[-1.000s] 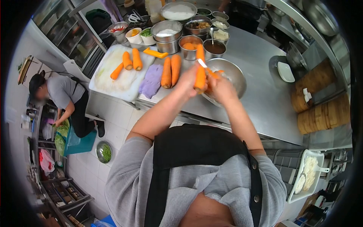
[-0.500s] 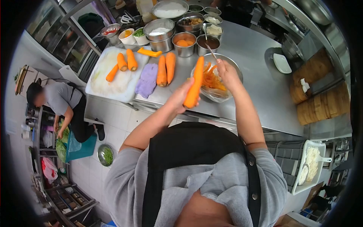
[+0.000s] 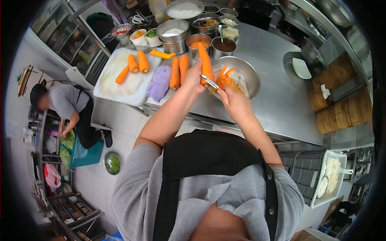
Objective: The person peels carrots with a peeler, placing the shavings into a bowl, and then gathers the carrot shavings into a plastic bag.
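My left hand (image 3: 194, 80) is closed around a large carrot (image 3: 205, 62), which stands nearly upright with its thick end toward me. My right hand (image 3: 235, 102) grips a metal peeler (image 3: 210, 82), whose head lies against the carrot's lower end. Behind and beside my right hand, a steel bowl (image 3: 251, 76) holds orange peelings (image 3: 226, 78) and a clear plastic bag. Two more carrots (image 3: 175, 74) lie left of my left hand, next to a purple cloth (image 3: 159, 83).
A white cutting board (image 3: 105, 86) with three carrots is at the left. Steel containers (image 3: 173, 36) line the back. Bamboo steamers (image 3: 341, 116) and a white dish (image 3: 301, 68) are at the right. Another person (image 3: 70, 100) crouches by a teal bin (image 3: 86, 154).
My left hand and the carrot have moved up and slightly left. My right hand has come down and left, bringing the peeler from above the bowl to the carrot's lower end.
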`<action>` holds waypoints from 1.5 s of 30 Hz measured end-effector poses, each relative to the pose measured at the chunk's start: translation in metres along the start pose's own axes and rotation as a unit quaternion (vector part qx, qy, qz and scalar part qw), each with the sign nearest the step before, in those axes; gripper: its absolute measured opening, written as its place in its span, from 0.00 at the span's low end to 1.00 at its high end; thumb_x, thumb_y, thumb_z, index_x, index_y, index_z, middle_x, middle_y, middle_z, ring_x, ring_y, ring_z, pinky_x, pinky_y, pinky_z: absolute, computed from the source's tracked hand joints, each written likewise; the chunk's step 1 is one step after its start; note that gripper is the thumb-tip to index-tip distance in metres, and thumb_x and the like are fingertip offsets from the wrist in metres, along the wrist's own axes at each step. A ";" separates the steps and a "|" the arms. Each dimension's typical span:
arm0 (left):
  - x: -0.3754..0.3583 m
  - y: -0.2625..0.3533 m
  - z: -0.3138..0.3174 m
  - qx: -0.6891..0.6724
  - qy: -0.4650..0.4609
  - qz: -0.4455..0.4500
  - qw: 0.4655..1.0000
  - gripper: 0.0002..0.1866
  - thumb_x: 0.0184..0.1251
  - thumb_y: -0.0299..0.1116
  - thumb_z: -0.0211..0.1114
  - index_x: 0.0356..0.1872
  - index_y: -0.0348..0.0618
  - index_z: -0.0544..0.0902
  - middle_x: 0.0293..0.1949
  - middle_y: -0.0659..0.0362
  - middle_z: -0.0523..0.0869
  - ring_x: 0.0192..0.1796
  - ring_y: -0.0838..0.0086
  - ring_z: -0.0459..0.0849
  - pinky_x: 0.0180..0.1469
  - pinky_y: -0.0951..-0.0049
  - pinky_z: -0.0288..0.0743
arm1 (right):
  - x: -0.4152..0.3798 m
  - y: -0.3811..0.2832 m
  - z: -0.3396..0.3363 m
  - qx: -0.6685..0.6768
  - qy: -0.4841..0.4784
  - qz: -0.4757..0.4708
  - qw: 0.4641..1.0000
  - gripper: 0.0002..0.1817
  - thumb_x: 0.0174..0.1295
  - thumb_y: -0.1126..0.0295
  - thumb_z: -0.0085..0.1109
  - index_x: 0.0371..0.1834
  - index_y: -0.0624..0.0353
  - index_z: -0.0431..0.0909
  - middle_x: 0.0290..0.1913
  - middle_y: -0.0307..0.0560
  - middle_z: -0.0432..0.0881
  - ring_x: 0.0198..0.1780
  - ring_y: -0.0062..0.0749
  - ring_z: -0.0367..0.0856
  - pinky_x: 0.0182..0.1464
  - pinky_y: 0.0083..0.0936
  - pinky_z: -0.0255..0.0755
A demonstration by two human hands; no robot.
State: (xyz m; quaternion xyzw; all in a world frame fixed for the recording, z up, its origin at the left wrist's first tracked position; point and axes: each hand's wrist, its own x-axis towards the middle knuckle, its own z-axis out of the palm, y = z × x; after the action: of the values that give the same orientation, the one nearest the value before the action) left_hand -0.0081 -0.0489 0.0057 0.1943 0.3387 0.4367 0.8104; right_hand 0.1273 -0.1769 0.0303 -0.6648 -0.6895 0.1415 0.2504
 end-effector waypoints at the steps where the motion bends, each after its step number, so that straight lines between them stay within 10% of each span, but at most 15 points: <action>1: 0.001 -0.001 0.002 0.003 0.004 0.002 1.000 0.20 0.74 0.52 0.48 0.50 0.45 0.71 0.39 0.52 0.78 0.35 0.63 0.78 0.37 0.60 0.78 | -0.001 -0.001 -0.001 -0.009 0.003 0.006 1.000 0.21 0.70 0.52 0.42 0.35 0.61 0.71 0.29 0.61 0.80 0.35 0.60 0.78 0.37 0.48 0.69; 23: -0.082 -0.018 -0.022 0.234 -0.140 -0.006 0.962 0.20 0.74 0.51 0.47 0.52 0.46 0.71 0.34 0.58 0.79 0.30 0.74 0.79 0.28 0.71 0.78 | 0.056 0.040 -0.019 0.209 0.037 0.153 0.965 0.27 0.69 0.45 0.42 0.51 0.58 0.77 0.45 0.56 0.81 0.49 0.49 0.78 0.53 0.34 0.69; 36: -0.041 0.010 -0.003 0.157 -0.014 0.006 0.988 0.19 0.74 0.50 0.49 0.48 0.45 0.72 0.32 0.57 0.79 0.27 0.70 0.79 0.26 0.70 0.78 | 0.024 0.007 0.012 0.031 0.037 -0.073 0.996 0.22 0.71 0.50 0.40 0.44 0.56 0.77 0.42 0.55 0.81 0.45 0.54 0.78 0.45 0.43 0.71; 45: -0.089 -0.020 -0.017 0.285 -0.128 -0.007 0.950 0.29 0.74 0.52 0.48 0.70 0.50 0.62 0.37 0.59 0.78 0.31 0.76 0.79 0.28 0.74 0.78 | 0.048 0.044 0.005 0.102 0.026 0.069 0.992 0.28 0.71 0.45 0.33 0.55 0.54 0.76 0.51 0.53 0.80 0.54 0.51 0.76 0.56 0.37 0.68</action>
State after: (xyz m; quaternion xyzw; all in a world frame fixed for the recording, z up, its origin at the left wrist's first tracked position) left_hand -0.0433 -0.1339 0.0156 0.4688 0.3440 0.2881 0.7608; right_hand 0.1623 -0.1254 0.0106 -0.6850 -0.6173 0.2105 0.3247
